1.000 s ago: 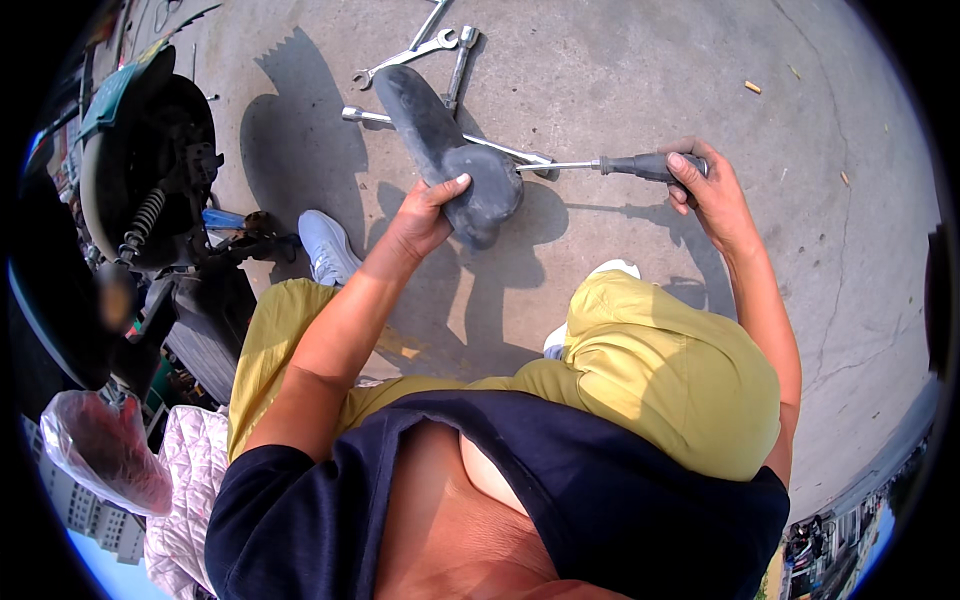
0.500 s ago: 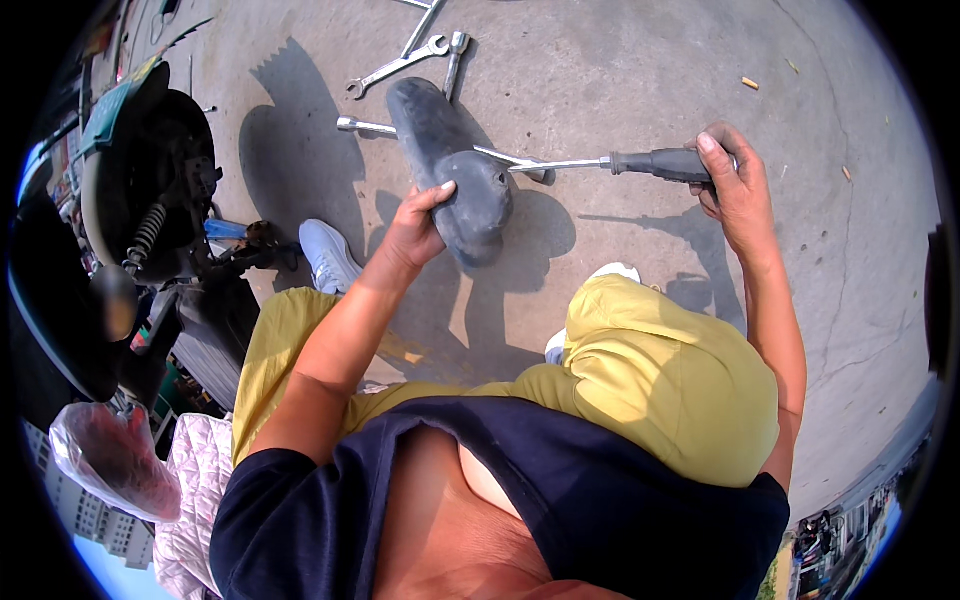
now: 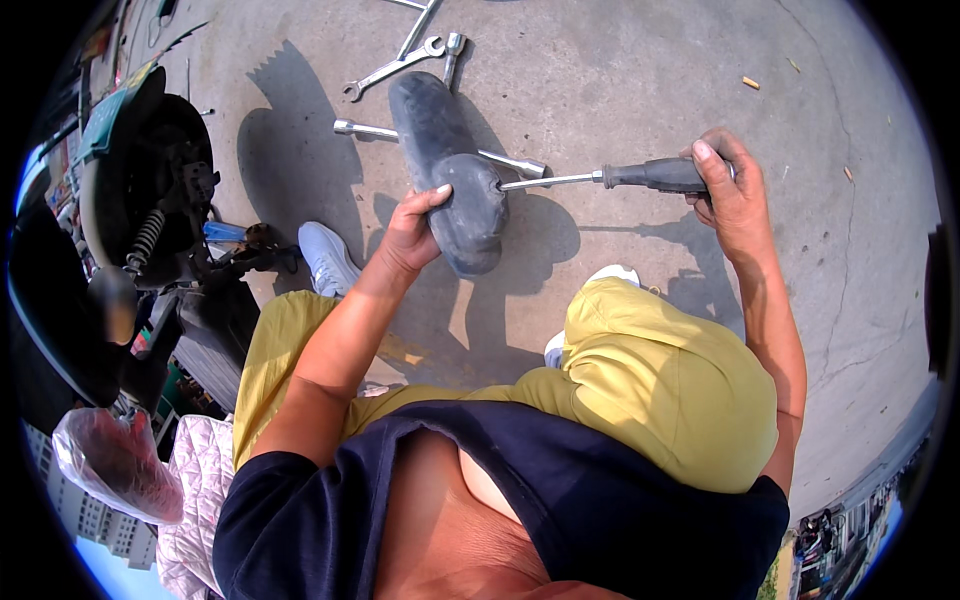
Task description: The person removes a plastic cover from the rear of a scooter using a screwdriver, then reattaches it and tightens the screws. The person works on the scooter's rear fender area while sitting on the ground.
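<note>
My left hand (image 3: 418, 225) is closed around the left side of a dark grey, elongated molded part (image 3: 425, 115) with a rounded bulge, thumb on its surface. My right hand (image 3: 732, 200) grips the black handle of a screwdriver (image 3: 650, 175), held level; its steel shaft reaches left to a small opening or notch at the bulge's right edge, where the tip meets it. Beneath and beyond the part lie a cross-shaped socket wrench (image 3: 365, 130) and an open-end wrench (image 3: 395, 70) on the concrete.
A two-wheeler (image 3: 150, 180) with exposed coil spring stands close on my left, a blue tool (image 3: 222, 231) by it. A plastic-wrapped object (image 3: 115, 460) and a quilted pink cover (image 3: 195, 510) are at lower left. My shoes and knees frame the work area. Small butts (image 3: 750, 83) dot the concrete.
The dark part in my left hand has shifted slightly toward me and turned a little more upright. My right hand has moved a little rightward and the screwdriver sits lower against the part.
</note>
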The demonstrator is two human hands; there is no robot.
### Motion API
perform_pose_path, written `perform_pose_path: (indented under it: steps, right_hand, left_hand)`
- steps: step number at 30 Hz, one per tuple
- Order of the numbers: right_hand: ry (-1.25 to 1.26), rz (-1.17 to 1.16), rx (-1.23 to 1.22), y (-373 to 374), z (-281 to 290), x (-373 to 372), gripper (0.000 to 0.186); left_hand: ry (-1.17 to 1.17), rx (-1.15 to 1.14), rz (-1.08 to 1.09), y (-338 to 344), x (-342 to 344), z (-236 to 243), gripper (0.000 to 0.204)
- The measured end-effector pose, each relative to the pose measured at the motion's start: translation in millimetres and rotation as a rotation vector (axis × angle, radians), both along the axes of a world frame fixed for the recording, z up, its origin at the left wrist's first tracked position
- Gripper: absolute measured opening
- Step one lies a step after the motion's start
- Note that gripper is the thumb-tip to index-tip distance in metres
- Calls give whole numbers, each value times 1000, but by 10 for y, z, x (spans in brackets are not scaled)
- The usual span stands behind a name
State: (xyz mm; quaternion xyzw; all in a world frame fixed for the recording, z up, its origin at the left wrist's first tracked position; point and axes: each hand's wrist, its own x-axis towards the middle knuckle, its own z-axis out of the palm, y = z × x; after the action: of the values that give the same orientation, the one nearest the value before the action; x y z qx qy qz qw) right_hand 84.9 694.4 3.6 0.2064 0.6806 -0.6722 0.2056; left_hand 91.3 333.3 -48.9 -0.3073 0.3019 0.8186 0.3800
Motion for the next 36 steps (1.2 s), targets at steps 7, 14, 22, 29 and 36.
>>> perform_pose_path:
  steps: [7, 14, 22, 29, 36]
  right_hand:
    - [3, -11, -19, -6, -48, 16, 35]
    - [3, -6, -4, -1, -52, 10, 34]
    - [-9, -16, -5, 2, -76, 18, 34]
    - [1, -6, 12, -15, -38, -1, 33]
    - [-5, -7, 2, -13, -42, -14, 33]
  left_hand:
    - [-1, -17, 6, 6, -4, -16, 38]
    - [-3, -21, 11, 12, -2, -22, 38]
    - [-4, -10, 5, 24, -26, -3, 38]
    - [-18, -34, 8, 21, -32, -21, 36]
    - [-42, -20, 23, 8, -38, -42, 36]
